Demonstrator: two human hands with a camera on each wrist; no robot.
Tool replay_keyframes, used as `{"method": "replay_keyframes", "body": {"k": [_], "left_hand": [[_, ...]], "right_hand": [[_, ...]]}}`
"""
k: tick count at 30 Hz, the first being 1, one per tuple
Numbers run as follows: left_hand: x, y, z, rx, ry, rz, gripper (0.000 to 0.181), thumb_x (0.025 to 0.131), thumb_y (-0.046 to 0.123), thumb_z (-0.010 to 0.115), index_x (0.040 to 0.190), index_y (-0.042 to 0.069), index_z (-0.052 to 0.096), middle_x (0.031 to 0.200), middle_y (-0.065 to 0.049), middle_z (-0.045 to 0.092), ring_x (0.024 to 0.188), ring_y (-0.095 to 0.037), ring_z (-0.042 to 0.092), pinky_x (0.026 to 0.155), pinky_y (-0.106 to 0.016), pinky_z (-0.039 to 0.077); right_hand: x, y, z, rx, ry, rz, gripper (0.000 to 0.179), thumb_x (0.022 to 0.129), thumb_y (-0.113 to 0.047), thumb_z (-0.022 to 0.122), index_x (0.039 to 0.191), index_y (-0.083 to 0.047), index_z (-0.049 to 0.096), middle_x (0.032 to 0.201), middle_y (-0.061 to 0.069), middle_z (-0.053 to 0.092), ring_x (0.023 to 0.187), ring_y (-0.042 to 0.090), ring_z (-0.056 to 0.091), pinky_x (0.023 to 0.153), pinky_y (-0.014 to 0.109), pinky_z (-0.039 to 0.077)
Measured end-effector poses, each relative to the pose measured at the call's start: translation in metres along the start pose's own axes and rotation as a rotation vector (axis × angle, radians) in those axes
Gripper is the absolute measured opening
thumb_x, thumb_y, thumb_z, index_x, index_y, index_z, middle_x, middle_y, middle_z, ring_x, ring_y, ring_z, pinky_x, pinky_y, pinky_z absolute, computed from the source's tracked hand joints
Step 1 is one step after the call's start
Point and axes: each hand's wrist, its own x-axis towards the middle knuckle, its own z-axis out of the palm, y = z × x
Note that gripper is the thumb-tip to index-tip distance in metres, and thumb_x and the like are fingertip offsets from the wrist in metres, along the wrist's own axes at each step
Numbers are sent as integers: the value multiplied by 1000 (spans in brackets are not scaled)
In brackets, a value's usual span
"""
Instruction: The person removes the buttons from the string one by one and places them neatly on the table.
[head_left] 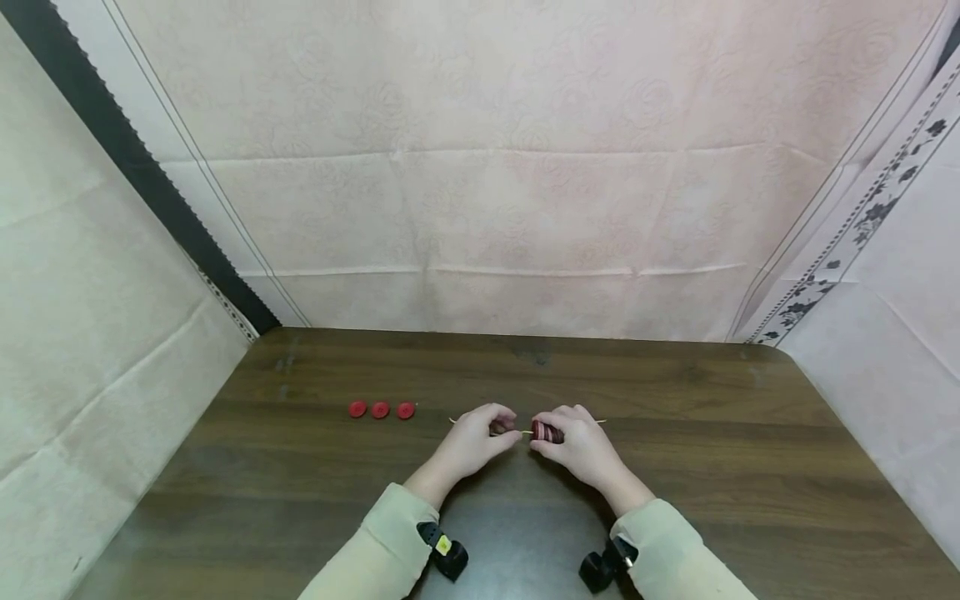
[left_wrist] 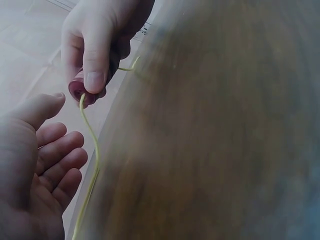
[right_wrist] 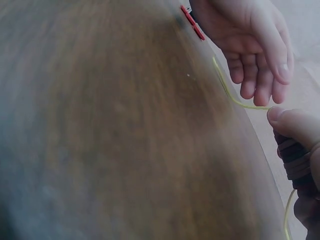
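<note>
My right hand [head_left: 583, 446] grips a short stack of red and dark buttons [head_left: 549, 432] between thumb and fingers. A yellow string [left_wrist: 95, 145] runs through the stack and comes out at both ends. In the left wrist view the end button [left_wrist: 78, 90] faces my left hand [left_wrist: 45, 160], whose thumb stands apart from loosely bent fingers. Nothing sits between them, and the string trails past the fingertips. From the right wrist view, the string's tail [right_wrist: 227, 90] curves below the left fingers; the stack is partly covered by the right hand.
Three red buttons [head_left: 380, 410] lie in a row on the brown wooden table [head_left: 300, 500], left of the left hand. Pale cloth [head_left: 525, 208] hangs behind the table's far edge and along both sides. Each wrist wears a small black camera [head_left: 450, 560].
</note>
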Motion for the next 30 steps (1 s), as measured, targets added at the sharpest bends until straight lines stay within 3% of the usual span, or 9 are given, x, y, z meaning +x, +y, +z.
{"method": "replay_keyframes", "body": {"k": [16,30], "left_hand": [[3,4,7,-53,-59,-33,31,86,34,67,107,11,64,94,6,63,88,-9,59,78,-27,47],[4,4,11,-149,-34,-56,22,87,28,68,101,13,63,92,5,64,86,-9,60,77,-28,48]], "right_hand": [[1,-3,4,1,18,-61,23,80,-25,75,101,-16,70,92,-8,62,81,10,46,69,28,41],[1,-4,6,-4,24,-77,25,78,-25,76,100,-15,71,92,-6,63,81,12,47,70,28,41]]}}
